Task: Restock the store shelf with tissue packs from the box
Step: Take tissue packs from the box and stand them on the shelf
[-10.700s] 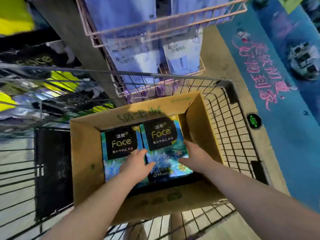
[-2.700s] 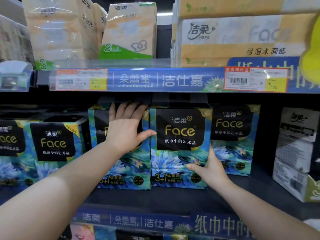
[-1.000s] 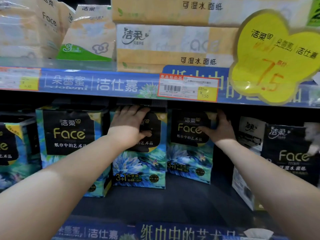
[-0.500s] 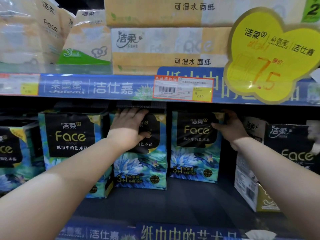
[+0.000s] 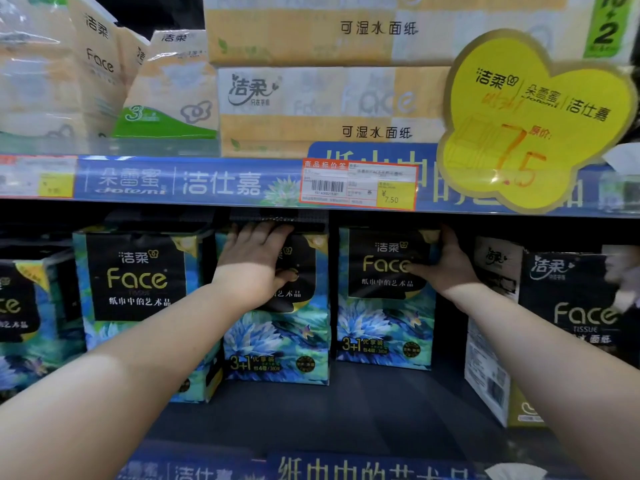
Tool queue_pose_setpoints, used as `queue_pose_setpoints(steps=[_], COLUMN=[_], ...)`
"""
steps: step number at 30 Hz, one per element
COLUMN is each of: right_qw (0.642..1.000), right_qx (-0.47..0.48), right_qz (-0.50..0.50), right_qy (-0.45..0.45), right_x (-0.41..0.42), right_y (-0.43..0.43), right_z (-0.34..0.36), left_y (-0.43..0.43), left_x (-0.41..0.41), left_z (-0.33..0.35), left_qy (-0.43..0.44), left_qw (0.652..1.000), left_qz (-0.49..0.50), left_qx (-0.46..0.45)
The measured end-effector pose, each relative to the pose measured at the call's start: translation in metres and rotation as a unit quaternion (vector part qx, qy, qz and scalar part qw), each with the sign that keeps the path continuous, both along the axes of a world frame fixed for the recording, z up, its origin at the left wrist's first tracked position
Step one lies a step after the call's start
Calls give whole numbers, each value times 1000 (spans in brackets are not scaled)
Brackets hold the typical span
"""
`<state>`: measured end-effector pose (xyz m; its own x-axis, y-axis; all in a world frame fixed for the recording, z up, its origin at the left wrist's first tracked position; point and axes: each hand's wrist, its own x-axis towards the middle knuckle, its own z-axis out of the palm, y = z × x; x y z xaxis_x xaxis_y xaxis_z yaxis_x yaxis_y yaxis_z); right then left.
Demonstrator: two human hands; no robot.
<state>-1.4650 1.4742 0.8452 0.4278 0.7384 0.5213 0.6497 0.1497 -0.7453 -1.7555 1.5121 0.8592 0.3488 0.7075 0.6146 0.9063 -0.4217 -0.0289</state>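
Blue-and-black "Face" tissue packs stand in a row on the dark shelf (image 5: 311,414). My left hand (image 5: 254,263) lies flat on the upper front of the middle tissue pack (image 5: 277,337), fingers over its top edge. My right hand (image 5: 446,263) grips the upper right corner of the right tissue pack (image 5: 384,306), thumb on its front label and fingers round the side. A further tissue pack (image 5: 135,282) stands to the left, closer to the shelf's front. The box is out of view.
Black "Face" packs (image 5: 568,317) stand at the right, close to my right forearm. The upper shelf's blue price rail (image 5: 207,181) hangs just above both hands, with a yellow price sign (image 5: 533,119) and beige tissue packs (image 5: 311,98) above.
Since half a second ago both hands have stayed on the same two packs; the right thumb has come onto the right pack's front label. The view has shifted slightly.
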Motion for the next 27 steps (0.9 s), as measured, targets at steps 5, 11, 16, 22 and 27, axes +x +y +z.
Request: queue_pose_setpoints(steps=[5, 11, 16, 22, 27], right_qw=[1000, 999, 994, 973, 938], right_qx=[-21, -45, -73, -96, -107], right_qz=[-6, -26, -68, -82, -40], right_qy=[-7, -9, -38, -193, -327], right_x=[2, -1, -12, -31, -46], right_y=[-1, -1, -5, -23, -39], right_z=[1, 3, 7, 14, 12], left_y=[-1, -5, -9, -16, -27], left_x=[1, 1, 2, 5, 5], left_z=[-1, 0, 0, -2, -14], left_qy=[0, 12, 21, 18, -3], left_qw=[1000, 1000, 999, 998, 999], left_qz=[-6, 8, 32, 65, 50], left_qx=[6, -5, -13, -6, 0])
